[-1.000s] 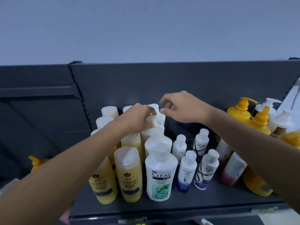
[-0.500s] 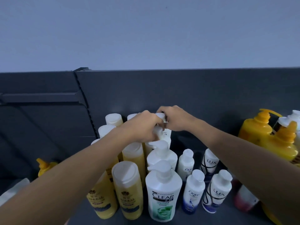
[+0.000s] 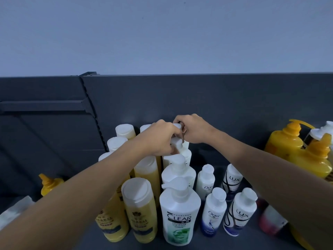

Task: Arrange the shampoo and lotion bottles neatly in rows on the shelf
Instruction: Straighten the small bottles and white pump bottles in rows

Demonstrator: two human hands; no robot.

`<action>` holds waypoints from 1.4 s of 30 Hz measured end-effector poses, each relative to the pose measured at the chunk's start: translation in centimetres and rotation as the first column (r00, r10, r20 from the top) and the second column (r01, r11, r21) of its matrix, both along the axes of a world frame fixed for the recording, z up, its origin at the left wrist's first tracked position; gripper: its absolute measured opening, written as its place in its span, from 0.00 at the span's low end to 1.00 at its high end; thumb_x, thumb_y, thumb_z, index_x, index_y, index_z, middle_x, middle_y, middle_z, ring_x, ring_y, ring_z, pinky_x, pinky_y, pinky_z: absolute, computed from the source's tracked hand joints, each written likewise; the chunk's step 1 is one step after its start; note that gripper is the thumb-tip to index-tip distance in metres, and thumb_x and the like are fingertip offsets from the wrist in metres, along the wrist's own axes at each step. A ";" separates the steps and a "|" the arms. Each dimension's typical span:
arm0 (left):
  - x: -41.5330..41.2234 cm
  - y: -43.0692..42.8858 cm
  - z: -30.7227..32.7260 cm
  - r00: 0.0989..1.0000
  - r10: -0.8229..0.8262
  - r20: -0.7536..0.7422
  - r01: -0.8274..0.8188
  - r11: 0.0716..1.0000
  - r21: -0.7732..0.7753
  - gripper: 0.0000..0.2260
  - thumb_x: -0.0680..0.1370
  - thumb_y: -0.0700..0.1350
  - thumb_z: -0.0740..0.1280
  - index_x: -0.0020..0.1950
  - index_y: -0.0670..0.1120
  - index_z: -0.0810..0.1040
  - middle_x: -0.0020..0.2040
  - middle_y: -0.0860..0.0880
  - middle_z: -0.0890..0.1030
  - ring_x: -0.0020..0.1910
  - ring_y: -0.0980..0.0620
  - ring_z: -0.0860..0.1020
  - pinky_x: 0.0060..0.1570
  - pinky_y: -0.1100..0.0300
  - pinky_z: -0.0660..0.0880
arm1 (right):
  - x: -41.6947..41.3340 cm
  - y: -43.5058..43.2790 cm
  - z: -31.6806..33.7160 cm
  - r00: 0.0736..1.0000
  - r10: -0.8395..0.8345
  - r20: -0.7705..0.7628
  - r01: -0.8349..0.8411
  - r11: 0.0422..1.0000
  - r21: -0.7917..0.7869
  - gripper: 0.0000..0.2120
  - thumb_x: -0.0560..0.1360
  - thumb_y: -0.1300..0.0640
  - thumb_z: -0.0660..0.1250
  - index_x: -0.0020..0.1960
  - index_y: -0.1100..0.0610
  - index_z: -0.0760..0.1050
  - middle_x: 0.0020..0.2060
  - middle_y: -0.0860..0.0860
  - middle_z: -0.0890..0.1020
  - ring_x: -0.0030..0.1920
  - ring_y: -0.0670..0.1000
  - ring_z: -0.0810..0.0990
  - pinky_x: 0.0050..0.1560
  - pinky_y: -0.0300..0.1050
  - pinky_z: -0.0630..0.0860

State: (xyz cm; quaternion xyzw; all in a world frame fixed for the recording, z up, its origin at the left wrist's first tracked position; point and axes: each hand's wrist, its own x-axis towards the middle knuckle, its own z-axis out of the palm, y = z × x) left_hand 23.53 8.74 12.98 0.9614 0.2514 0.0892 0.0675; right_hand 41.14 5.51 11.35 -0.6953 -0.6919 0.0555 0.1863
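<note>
Rows of bottles stand on a dark shelf (image 3: 86, 239): yellow Herbal bottles (image 3: 142, 212) on the left, white Clear pump bottles (image 3: 179, 212) in the middle, small Dove (image 3: 212, 213) and Lux (image 3: 239, 213) bottles to their right. My left hand (image 3: 158, 139) grips the pump neck of a white pump bottle (image 3: 183, 152) at the back of the Clear row. My right hand (image 3: 192, 128) pinches the white pump head (image 3: 177, 125) of a bottle just behind it. Both bottles' bodies are largely hidden.
Large orange pump bottles (image 3: 288, 143) crowd the right end of the shelf. Another orange bottle (image 3: 49, 183) stands alone at the left, past a shelf upright (image 3: 91, 109). The dark back panel (image 3: 234, 101) rises directly behind the bottles. A pink-based bottle (image 3: 272, 222) leans under my right forearm.
My right hand dropped from hovering above the back bottles and closed on a pump head. My left hand stays on the neighbouring pump. The view has tilted upward, so the bottles sit lower in frame.
</note>
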 end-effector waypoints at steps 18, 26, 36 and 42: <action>-0.3 -0.6 1.7 0.998 0.010 0.056 -0.004 0.995 -0.102 0.19 0.75 0.51 0.76 0.66 0.53 0.81 0.54 0.53 0.85 0.53 0.54 0.83 0.56 0.53 0.81 | 1.4 -6.4 3.2 0.995 -0.093 -0.030 0.095 0.994 0.057 0.21 0.73 0.51 0.75 0.65 0.48 0.77 0.52 0.46 0.83 0.50 0.46 0.83 0.58 0.50 0.80; 0.6 -5.9 2.8 0.985 -0.123 0.124 0.137 0.985 -0.107 0.13 0.76 0.53 0.75 0.59 0.52 0.84 0.50 0.56 0.86 0.49 0.61 0.83 0.50 0.67 0.77 | 0.9 -14.3 4.5 0.977 -0.210 0.025 0.211 0.976 -0.050 0.16 0.75 0.49 0.74 0.61 0.49 0.80 0.47 0.43 0.84 0.46 0.44 0.81 0.58 0.46 0.79; 1.6 -12.1 0.0 0.977 -0.209 -0.049 0.203 0.973 -0.108 0.16 0.75 0.56 0.74 0.61 0.52 0.84 0.47 0.55 0.86 0.49 0.55 0.82 0.54 0.53 0.80 | 0.3 -21.6 2.1 0.972 -0.211 0.107 0.227 0.959 -0.172 0.16 0.75 0.47 0.73 0.60 0.50 0.80 0.45 0.43 0.85 0.43 0.41 0.79 0.51 0.45 0.79; 2.2 -13.9 -1.5 0.964 -0.125 -0.236 0.117 0.992 -0.047 0.25 0.72 0.59 0.75 0.66 0.55 0.78 0.54 0.53 0.84 0.50 0.50 0.82 0.51 0.51 0.80 | 1.3 -22.6 0.4 0.974 -0.105 0.202 0.166 0.935 -0.314 0.23 0.72 0.43 0.75 0.63 0.51 0.78 0.41 0.42 0.77 0.46 0.49 0.77 0.49 0.47 0.76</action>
